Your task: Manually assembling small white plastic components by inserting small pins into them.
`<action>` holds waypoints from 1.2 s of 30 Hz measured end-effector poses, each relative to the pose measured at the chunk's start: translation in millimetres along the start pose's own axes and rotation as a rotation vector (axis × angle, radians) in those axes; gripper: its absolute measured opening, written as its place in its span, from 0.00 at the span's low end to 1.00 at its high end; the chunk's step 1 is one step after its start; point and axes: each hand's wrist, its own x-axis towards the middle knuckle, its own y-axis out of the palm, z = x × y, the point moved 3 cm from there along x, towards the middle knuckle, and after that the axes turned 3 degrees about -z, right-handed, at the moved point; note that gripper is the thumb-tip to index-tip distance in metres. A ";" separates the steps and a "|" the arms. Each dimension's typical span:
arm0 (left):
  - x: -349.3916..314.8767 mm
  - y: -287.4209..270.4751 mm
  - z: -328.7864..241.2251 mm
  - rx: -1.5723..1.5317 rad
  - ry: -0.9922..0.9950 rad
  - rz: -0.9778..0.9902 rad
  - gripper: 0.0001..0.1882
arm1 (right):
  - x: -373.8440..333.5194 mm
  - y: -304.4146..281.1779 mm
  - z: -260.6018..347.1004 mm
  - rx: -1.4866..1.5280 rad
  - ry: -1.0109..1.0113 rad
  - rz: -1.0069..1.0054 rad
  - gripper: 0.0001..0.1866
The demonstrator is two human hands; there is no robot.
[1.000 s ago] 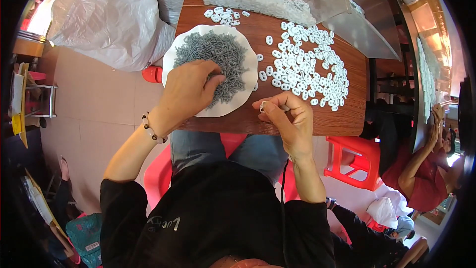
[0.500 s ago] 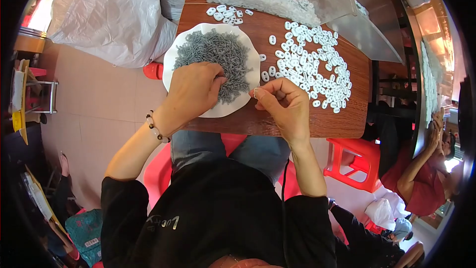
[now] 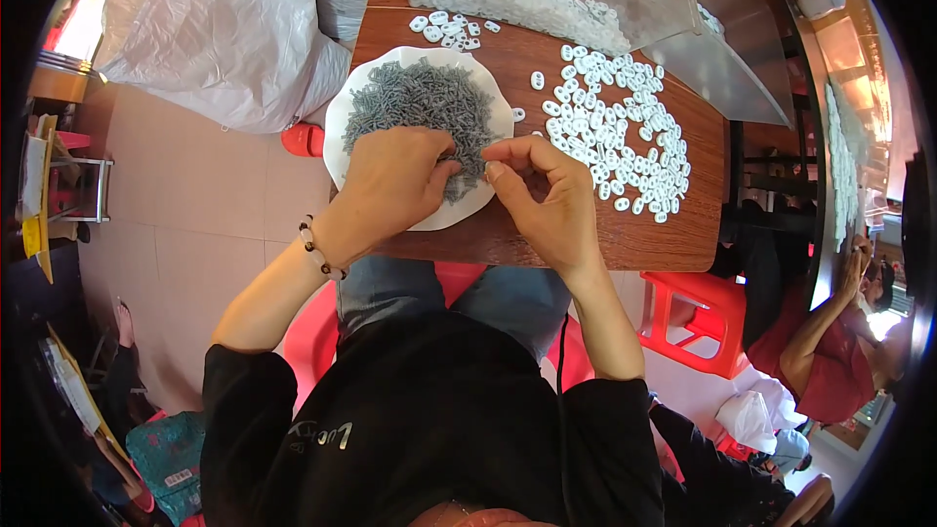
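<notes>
A white wavy-rimmed plate [image 3: 337, 127] holds a heap of small grey screw-like pieces [image 3: 420, 98]. My left hand [image 3: 400, 176] is over the heap's near part, its thumb and fingertips pinched together; whatever is between them is too small to make out. At the plate's right rim, my right hand [image 3: 551, 195] has thumb and index finger closed in a pinch close to the left fingertips. What that pinch holds is unclear. To its right, many white oval pieces with two dark holes [image 3: 615, 132] lie spread over the brown wooden table [image 3: 673, 244].
A clear bin [image 3: 625, 0] of white pieces stands at the table's far side. A few white pieces [image 3: 454, 29] lie behind the plate. White sacks [image 3: 215, 29] are at left, a red stool [image 3: 698, 322] at right. Another person in red [image 3: 820, 361] sits far right.
My right hand has moved left and slightly up, from beside the plate to its rim near my left fingertips. My left hand has shifted slightly right over the heap.
</notes>
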 end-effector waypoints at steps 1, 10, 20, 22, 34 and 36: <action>1.1 1.1 0.8 0.027 0.034 -0.010 0.09 | 0.1 -0.1 1.1 -0.011 0.010 0.003 0.06; -1.2 -12.2 12.9 -0.461 -0.295 -0.088 0.09 | 3.9 1.6 -2.0 -0.032 -0.014 -0.005 0.05; -7.2 -12.0 6.0 -0.945 -0.437 -0.209 0.12 | 13.2 25.5 9.4 0.104 -0.034 0.065 0.06; -9.4 -11.9 1.0 -0.717 -0.338 -0.297 0.11 | 14.1 29.6 10.1 0.113 -0.053 0.049 0.06; -12.0 -10.8 -1.5 -0.797 -0.451 -0.333 0.10 | 17.8 20.3 10.6 0.095 -0.061 0.032 0.04; -11.6 -12.2 4.2 -0.788 -0.449 -0.322 0.09 | 17.7 17.3 10.9 0.105 -0.040 0.026 0.04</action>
